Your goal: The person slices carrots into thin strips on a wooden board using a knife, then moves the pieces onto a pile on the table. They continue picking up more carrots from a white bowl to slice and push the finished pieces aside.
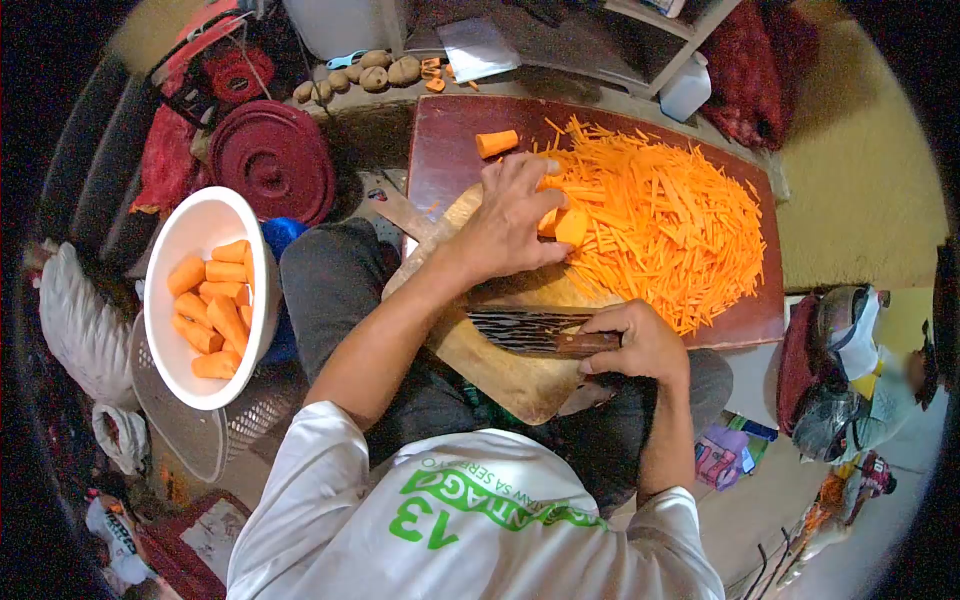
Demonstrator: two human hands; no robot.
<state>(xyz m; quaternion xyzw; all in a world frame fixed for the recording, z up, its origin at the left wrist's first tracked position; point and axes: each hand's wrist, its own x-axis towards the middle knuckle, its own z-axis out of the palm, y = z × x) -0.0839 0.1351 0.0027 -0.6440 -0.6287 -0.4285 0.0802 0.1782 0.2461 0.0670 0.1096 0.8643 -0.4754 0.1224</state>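
My left hand (510,220) curls its fingers over a cut carrot (572,227) at the upper part of a wooden chopping board (500,372). In my right hand (640,342) is the wooden handle of a broad knife (520,331). Its blade lies across the board, below my left hand and apart from the carrot. A large heap of carrot strips (670,230) spreads from the board's far side over a dark red table (450,130). One carrot chunk (497,144) lies on that table, beyond my left hand.
On the left, a white basin (160,300) holds several peeled carrots (225,315). Behind it is a dark red round lid (270,162). Several potatoes (373,77) line the far ledge near a white jug (685,90). Other people (880,400) are at the right edge.
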